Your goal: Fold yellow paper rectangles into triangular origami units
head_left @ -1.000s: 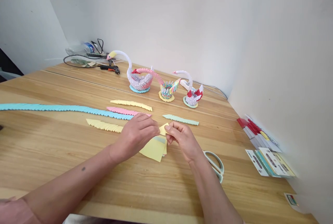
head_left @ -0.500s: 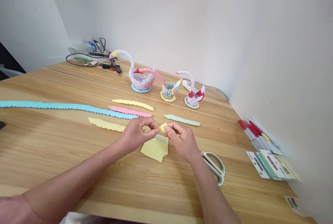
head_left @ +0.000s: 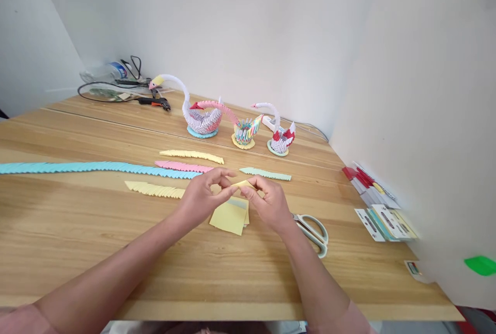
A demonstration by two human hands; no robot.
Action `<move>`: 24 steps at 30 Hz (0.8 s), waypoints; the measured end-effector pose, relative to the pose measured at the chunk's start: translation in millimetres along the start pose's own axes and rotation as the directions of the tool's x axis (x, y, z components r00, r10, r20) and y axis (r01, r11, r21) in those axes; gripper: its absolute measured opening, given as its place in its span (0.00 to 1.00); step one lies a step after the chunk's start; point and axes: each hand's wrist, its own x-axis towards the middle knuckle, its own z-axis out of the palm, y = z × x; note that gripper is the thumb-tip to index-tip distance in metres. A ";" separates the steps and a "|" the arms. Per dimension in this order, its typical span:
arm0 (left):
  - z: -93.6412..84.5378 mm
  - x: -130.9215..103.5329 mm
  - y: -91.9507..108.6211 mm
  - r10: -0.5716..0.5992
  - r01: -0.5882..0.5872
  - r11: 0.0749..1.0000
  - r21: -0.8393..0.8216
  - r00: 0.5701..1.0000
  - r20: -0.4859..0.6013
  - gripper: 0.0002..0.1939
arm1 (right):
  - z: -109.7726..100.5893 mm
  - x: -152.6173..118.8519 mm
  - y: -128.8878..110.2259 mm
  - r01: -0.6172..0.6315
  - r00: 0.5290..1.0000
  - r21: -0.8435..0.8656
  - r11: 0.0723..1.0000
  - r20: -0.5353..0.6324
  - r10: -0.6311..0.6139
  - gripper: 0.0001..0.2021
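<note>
Between my two hands, above the table, is a small folded yellow paper [head_left: 243,184]. My left hand [head_left: 205,194] pinches its left end with thumb and a finger. At the other end, my right hand [head_left: 269,202] grips it between thumb and fingers. Yellow paper sheets [head_left: 228,217] lie stacked just below the hands. A chain of folded yellow pieces [head_left: 153,189] runs to the left of my left hand, with pink [head_left: 182,166] and long blue chains [head_left: 96,167] behind it. Scissors [head_left: 314,233] rest beside my right wrist, blades hidden.
Three folded-paper swans [head_left: 203,119] stand along the back. A glue gun [head_left: 155,102] and a plastic bottle [head_left: 103,72] lie at the back left. Another yellow chain [head_left: 191,155] and a pale green chain [head_left: 265,173] are nearby. Paper packs [head_left: 387,223] sit by the right wall.
The view has shifted, so the swans and packs appear further left. The yellow paper has turned and now looks narrower, with my left fingertips touching its end.
</note>
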 end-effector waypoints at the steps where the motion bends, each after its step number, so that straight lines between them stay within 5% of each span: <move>1: -1.1 0.3 1.0 -0.014 0.015 1.000 -0.013 0.999 0.037 0.09 | 1.2 -0.6 0.4 0.027 1.000 -0.023 0.999 -0.014 -0.027 0.10; 6: -9.0 -1.1 9.0 -0.074 0.080 0.994 -0.080 0.994 0.078 0.10 | 9.9 -0.4 1.3 0.044 0.995 0.108 0.993 -0.099 -0.033 0.11; 11: -21.8 -1.4 20.1 -0.143 0.143 0.975 -0.170 0.990 0.008 0.12 | 0.9 10.1 -9.5 -0.199 0.980 0.556 0.807 0.136 0.148 0.15; 16: -31.6 -3.8 27.1 -0.157 0.150 0.952 -0.265 0.988 -0.007 0.12 | -10.0 13.1 -28.0 -0.239 0.970 0.527 0.816 0.091 0.225 0.11; 24: -40.3 -30.1 1.7 -0.201 0.252 0.904 -0.345 0.964 0.176 0.10 | 29.5 -0.7 -40.4 -0.193 0.979 0.284 0.939 -0.007 0.204 0.10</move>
